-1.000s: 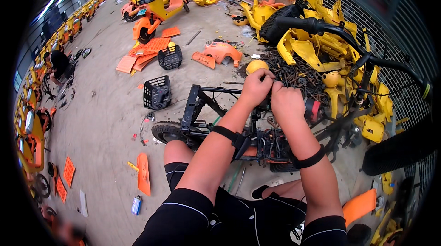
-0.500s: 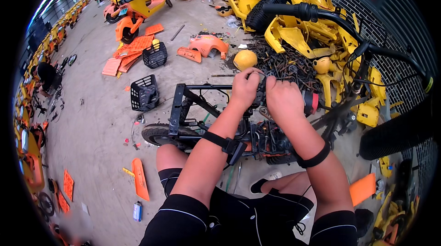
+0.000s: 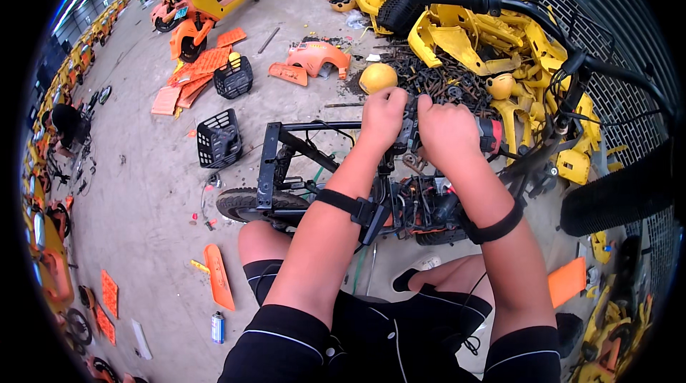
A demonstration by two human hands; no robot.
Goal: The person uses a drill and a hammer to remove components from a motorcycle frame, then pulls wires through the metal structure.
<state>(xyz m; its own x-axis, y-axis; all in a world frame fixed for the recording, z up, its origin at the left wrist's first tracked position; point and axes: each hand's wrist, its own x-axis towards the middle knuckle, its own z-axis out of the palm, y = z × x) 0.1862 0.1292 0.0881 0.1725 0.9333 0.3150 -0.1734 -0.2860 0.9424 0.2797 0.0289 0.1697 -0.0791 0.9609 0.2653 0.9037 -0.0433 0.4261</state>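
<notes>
My left hand [image 3: 384, 117] and my right hand [image 3: 449, 129] are close together above the stripped scooter frame [image 3: 269, 168], both with curled fingers. Between them shows a black part [image 3: 408, 126], which both hands seem to touch. Exactly what the fingers grip is hidden. Just beyond my right hand sits a red and black thing [image 3: 490, 134], perhaps a power tool, partly covered by the hand. Below my forearms, the frame's open middle [image 3: 429, 204] shows wiring and small parts. Its wheel [image 3: 250, 204] lies left of my left forearm.
Yellow plastic panels [image 3: 457, 43] and a pile of dark metal pieces [image 3: 457, 83] lie beyond my hands. Handlebars [image 3: 529, 15] reach in at upper right. Black baskets [image 3: 219, 138], orange panels [image 3: 204, 72] and a yellow round cover [image 3: 378, 78] are on the floor. A spray can [image 3: 217, 327] stands lower left.
The view has shifted slightly, and the surroundings sit a little higher and further left. My left fingers, stretched toward my right hand before, are more curled. Both hands stay at the black part.
</notes>
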